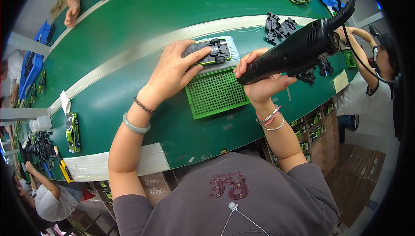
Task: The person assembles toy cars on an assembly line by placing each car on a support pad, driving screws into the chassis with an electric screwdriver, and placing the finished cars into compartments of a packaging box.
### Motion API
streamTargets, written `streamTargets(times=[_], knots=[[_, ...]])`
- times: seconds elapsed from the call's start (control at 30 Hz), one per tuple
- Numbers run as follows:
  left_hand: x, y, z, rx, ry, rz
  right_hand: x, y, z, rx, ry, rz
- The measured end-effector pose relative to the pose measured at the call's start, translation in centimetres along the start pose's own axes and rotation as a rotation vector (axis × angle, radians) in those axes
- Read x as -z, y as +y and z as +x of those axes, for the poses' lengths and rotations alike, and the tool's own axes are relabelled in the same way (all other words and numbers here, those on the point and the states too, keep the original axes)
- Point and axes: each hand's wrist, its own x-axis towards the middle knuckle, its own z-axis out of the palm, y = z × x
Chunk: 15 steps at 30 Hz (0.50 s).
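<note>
A toy car (206, 52) lies upside down on a pale blue pad (234, 50), its black underside and wheels facing up. My left hand (175, 65) is closed over the car's left end, fingers along its underside. In my right hand (261, 73) is a black corded electric screwdriver (294, 48), held slantwise just right of the car. The screwdriver's tip is hidden behind my fingers. Just below the car is a green perforated tray (218, 93).
Black plastic chassis parts (279, 27) lie beyond the screwdriver. A yellow-green toy car (72, 132) stands at the left edge of the bench. Across the green conveyor (160, 6) are a co-worker's hands (72, 13). Another person (371, 67) works at the right.
</note>
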Motion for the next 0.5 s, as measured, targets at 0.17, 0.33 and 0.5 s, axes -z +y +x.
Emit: streamTargets(times=[0.17, 0.33, 0.5], knots=[[-0.1, 0.0, 0.1, -0.002, 0.002, -0.009, -0.6, 0.2, -0.1, 0.011, 0.031, -0.017], [0.3, 0.0, -0.2, 0.012, -0.015, -0.002, -1.4, 0.0, 0.2, 0.004, 0.072, -0.077], [2.8, -0.7, -0.3, 0.070, -0.040, -0.027, -1.0, -1.1, 0.7, 0.016, 0.044, -0.004]])
